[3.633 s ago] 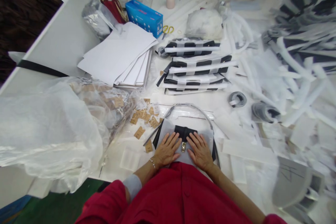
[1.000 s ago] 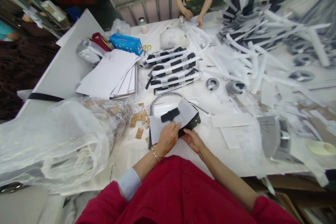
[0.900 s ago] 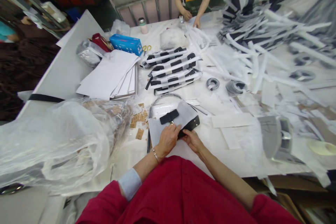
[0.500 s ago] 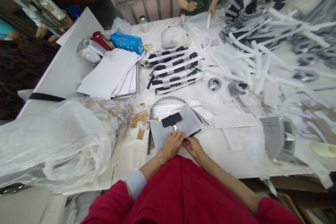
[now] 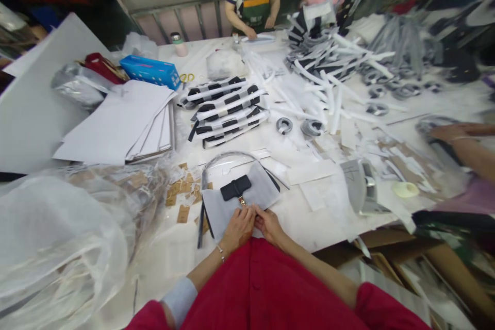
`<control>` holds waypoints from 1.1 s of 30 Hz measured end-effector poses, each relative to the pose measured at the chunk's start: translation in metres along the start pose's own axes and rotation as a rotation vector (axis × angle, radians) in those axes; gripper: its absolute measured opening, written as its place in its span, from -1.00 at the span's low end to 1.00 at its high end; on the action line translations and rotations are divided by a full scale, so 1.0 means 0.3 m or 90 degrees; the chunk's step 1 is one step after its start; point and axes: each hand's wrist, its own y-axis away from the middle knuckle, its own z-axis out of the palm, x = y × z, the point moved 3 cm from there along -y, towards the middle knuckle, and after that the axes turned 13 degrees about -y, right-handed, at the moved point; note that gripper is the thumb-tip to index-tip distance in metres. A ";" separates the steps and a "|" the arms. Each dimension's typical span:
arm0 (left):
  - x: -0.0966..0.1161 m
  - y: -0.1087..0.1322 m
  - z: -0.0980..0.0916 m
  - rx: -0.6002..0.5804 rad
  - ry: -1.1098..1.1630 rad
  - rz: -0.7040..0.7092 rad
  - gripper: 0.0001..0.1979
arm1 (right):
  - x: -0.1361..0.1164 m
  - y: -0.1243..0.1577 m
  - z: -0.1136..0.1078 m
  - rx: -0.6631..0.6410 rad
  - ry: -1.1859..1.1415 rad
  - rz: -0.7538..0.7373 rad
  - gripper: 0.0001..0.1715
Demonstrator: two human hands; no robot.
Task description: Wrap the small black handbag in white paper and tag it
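Note:
A handbag (image 5: 266, 184) lies in front of me, mostly covered by a pale grey sheet. On the sheet rests a black tab (image 5: 235, 187) with a gold-coloured metal clasp (image 5: 242, 200) at its near side. A plastic-wrapped strap arches beyond the bag. My left hand (image 5: 238, 228) is closed at the bag's near edge, just below the clasp. Against its fingertips, my right hand (image 5: 268, 224) pinches at the same edge. The exact spot between the fingers is hidden.
Brown tags (image 5: 183, 213) and a large clear plastic bag (image 5: 69, 237) lie left. Beyond are white sheets (image 5: 116, 121), a blue box (image 5: 150, 71) and wrapped black-and-white straps (image 5: 228, 102). A tape dispenser (image 5: 358, 185) stands right. Co-workers are across the table, and another person's hand (image 5: 450, 133) is at right.
The view has swung right, showing more co-workers. My right hand has come in from the bag's right side against my left fingertips. The left hand stays near the clasp.

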 end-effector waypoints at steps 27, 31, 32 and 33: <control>0.032 0.052 0.038 -0.033 0.061 0.009 -0.49 | -0.444 0.080 -0.258 0.015 0.233 0.001 -0.61; 0.043 0.070 0.044 -0.032 0.079 -0.024 -0.45 | -0.692 -0.011 -0.312 0.136 0.110 -0.178 -0.64; 0.044 0.071 0.047 -0.028 0.081 -0.026 -0.45 | -0.725 -0.041 -0.313 0.166 0.090 -0.199 -0.62; 0.044 0.071 0.051 -0.024 0.082 -0.026 -0.44 | -0.746 -0.073 -0.310 0.192 0.086 -0.206 -0.57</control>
